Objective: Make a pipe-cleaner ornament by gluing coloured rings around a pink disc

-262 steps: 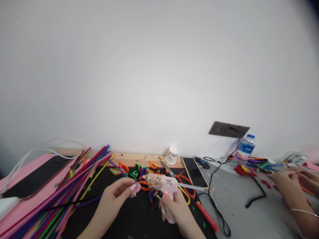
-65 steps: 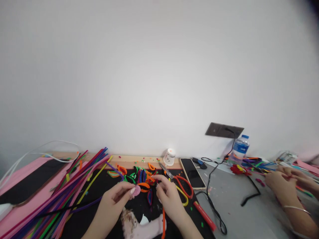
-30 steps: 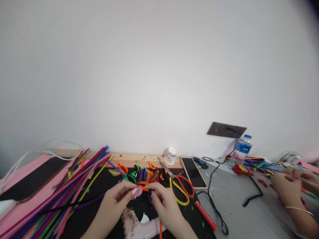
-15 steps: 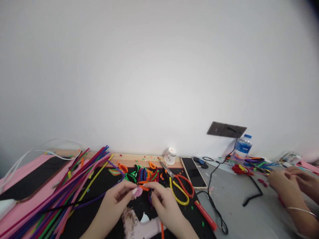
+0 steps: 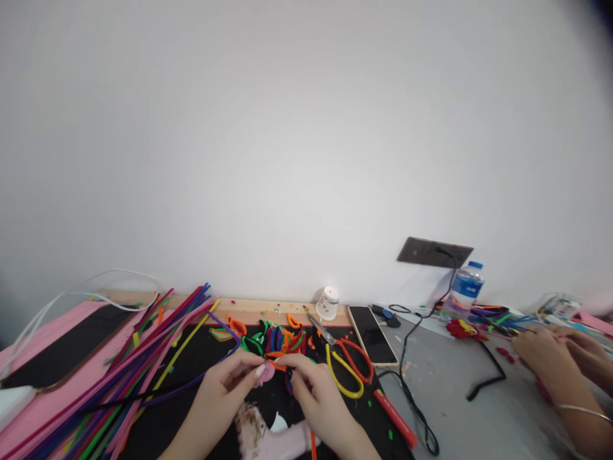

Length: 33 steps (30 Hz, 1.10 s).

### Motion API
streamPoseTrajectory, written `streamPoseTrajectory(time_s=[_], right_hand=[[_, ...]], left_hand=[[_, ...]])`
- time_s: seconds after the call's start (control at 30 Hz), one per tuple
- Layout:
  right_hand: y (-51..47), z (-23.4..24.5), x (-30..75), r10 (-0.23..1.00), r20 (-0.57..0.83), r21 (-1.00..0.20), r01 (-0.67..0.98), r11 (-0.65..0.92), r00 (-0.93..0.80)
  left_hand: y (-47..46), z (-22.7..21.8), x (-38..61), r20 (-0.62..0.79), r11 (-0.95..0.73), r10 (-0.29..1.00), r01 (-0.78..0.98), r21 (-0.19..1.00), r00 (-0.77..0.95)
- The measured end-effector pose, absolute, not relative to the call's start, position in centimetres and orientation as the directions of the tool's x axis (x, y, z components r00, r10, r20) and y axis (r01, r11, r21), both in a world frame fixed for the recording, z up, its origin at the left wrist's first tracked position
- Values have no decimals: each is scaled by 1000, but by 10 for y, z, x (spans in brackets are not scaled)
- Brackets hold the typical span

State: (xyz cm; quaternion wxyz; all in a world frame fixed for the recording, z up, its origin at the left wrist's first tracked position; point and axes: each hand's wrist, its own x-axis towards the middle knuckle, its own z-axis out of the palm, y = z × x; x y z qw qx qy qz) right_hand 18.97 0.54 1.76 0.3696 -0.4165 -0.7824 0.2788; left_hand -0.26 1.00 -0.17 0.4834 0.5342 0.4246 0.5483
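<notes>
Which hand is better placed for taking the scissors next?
Probably the right hand, though seemingly gripping an orange strip: the scissors lie beside it, farther from the left hand holding the pink disc.

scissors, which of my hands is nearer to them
Right. The right hand is just to the left of the scissors; the left hand is farther left, beyond the right hand.
</notes>
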Motion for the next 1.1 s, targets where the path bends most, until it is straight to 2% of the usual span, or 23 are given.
streamPoseTrajectory(time_s=[0.4,1.1], right_hand=[[3,24,189,833,366,-707,458,539,-415],[3,21,188,840,343,-679,508,530,-420]], left_hand=[[11,-4,-1,153,-147,986,-94,985,68],[10,-1,-6,306,-313,950,136,940,65]])
